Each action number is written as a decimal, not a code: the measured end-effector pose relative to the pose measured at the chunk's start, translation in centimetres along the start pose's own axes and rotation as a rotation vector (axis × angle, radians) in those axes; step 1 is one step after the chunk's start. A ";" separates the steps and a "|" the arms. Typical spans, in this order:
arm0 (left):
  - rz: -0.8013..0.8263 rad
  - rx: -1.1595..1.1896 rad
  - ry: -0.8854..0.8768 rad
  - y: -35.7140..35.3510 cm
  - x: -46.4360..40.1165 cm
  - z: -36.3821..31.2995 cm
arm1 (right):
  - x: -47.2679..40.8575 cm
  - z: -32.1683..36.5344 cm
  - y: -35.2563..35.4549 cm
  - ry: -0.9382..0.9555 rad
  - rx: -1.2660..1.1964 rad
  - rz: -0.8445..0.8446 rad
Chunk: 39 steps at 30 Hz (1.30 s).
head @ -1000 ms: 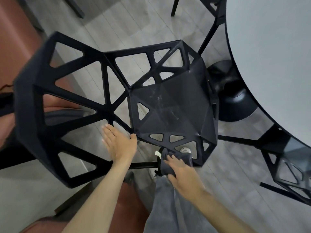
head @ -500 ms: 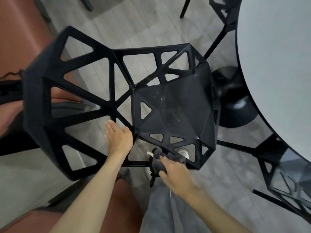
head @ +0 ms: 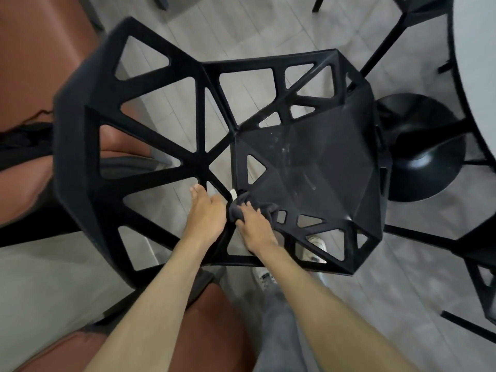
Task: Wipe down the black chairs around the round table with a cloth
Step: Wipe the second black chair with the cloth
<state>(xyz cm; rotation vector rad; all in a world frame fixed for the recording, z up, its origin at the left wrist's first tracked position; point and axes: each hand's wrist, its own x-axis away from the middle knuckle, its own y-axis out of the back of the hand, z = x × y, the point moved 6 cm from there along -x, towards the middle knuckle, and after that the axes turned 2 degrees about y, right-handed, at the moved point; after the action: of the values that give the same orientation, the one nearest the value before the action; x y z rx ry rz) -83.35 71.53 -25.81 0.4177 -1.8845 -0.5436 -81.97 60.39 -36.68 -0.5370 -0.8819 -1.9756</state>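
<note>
soft even daylight, faint shadows, motion blur at left edge, wide-angle bending at borders

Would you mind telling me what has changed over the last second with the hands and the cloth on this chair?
The right hand has carried the dark cloth from the seat's front edge to the rear corner of the black chair, beside the left hand. The left hand still rests flat on the backrest frame, and the right hand's grip on the cloth is unchanged.

Right hand (head: 253, 224) with cloth (head: 239, 208) on black chair (head: 308, 167)
</note>
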 end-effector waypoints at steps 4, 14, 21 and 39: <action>0.017 0.005 0.011 0.0 0.7 -0.1 | 3.5 1.0 1.8 0.071 -0.050 0.095; -0.008 0.042 0.025 -0.5 0.7 0.0 | -2.0 2.0 4.7 0.258 0.092 -0.116; 0.012 -0.023 -0.007 -0.5 1.2 -0.2 | 1.0 -5.8 4.4 0.417 0.399 0.227; -0.001 -0.029 -0.020 -0.6 0.7 0.0 | -1.8 -1.8 2.6 0.373 0.298 0.148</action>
<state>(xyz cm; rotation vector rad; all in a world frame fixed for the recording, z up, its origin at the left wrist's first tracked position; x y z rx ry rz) -83.57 70.63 -25.60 0.3958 -1.8938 -0.5770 -78.87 59.07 -38.09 -0.0550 -0.8508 -1.6953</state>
